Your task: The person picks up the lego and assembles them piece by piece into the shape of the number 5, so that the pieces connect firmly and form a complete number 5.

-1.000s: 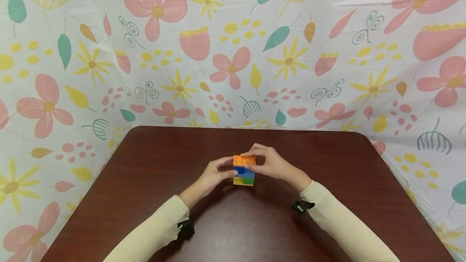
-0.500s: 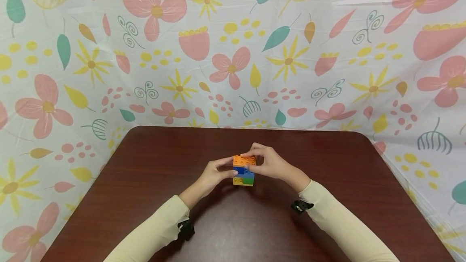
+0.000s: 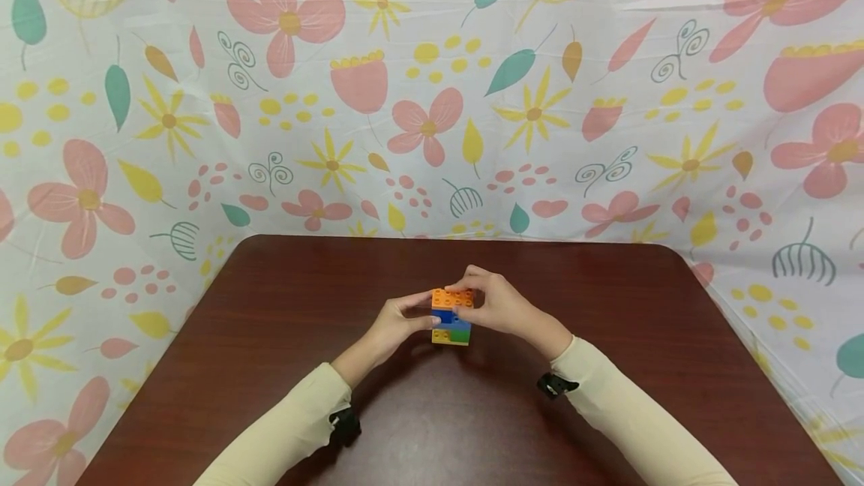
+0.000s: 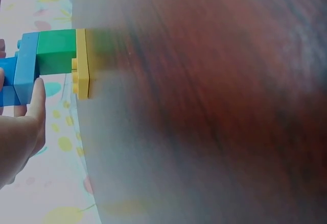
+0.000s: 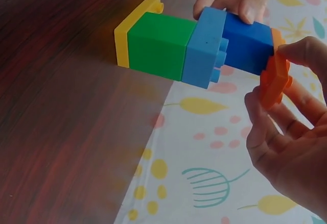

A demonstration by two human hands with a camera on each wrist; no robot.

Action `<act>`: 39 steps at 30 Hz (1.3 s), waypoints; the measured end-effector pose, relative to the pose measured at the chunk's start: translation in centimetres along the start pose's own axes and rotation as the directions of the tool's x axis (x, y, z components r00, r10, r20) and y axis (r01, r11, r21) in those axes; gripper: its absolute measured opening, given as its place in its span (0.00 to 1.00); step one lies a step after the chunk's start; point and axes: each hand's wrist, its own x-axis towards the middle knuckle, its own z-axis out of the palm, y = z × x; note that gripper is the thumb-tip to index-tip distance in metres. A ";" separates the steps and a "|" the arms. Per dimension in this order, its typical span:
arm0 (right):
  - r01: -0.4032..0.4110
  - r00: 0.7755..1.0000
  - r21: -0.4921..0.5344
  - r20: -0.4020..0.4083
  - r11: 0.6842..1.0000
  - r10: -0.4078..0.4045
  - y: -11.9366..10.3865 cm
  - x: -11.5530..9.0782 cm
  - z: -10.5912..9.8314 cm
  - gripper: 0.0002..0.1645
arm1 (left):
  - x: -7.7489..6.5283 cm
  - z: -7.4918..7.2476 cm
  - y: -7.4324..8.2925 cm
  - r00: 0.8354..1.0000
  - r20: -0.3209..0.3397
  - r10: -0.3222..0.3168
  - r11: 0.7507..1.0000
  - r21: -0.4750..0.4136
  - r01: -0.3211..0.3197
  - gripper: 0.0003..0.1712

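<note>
A tower of toy building bricks stands in front of me near the table's middle. From the bottom up it has a yellow plate point(image 5: 122, 38), a green brick point(image 5: 161, 45), a light blue brick point(image 5: 202, 48), a dark blue brick point(image 5: 249, 43) and an orange plate point(image 3: 452, 297). My left hand point(image 3: 391, 328) grips the dark blue brick from the left, thumb on the near face. On the other side, my right hand point(image 3: 506, 306) pinches the orange plate at the top. The right wrist view shows the orange plate against the dark blue brick, jutting out past it.
The dark brown table point(image 3: 270, 373) is glossy and has rounded far corners. A white cloth point(image 3: 432, 193) with a floral print hangs behind it and along its sides. Black straps sit at both wrists, such as the right strap point(image 3: 557, 385).
My right wrist and forearm have shifted very slightly to the left. Both hands keep their holds, and the tower stays in place.
</note>
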 end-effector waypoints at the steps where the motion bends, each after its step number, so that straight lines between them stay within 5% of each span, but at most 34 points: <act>1: -0.006 1.000 -0.009 -0.002 1.000 0.006 -0.1 0.0 0.0 0.20 | 0.0 0.0 0.0 1.000 -0.002 -0.002 1.000 0.001 0.002 0.31; 16: -0.009 0.998 -0.048 -0.055 0.999 0.007 -0.1 -0.8 0.6 0.20 | 0.3 -0.1 0.0 0.999 0.022 0.025 0.999 0.022 -0.026 0.29; 25: 0.044 0.999 -0.019 0.011 0.999 -0.043 0.4 -1.5 0.3 0.29 | 0.1 0.0 0.1 0.999 0.044 0.027 0.999 0.021 -0.028 0.31; 33: -0.048 0.996 0.056 0.077 0.997 0.044 1.9 -2.6 0.1 0.45 | -1.2 0.2 2.8 0.995 0.075 0.072 0.994 0.072 -0.077 0.30; 39: -0.145 0.985 0.107 0.107 0.984 0.134 2.4 -3.1 0.3 0.44 | -1.0 0.2 2.6 0.994 0.074 0.082 0.993 0.084 -0.088 0.31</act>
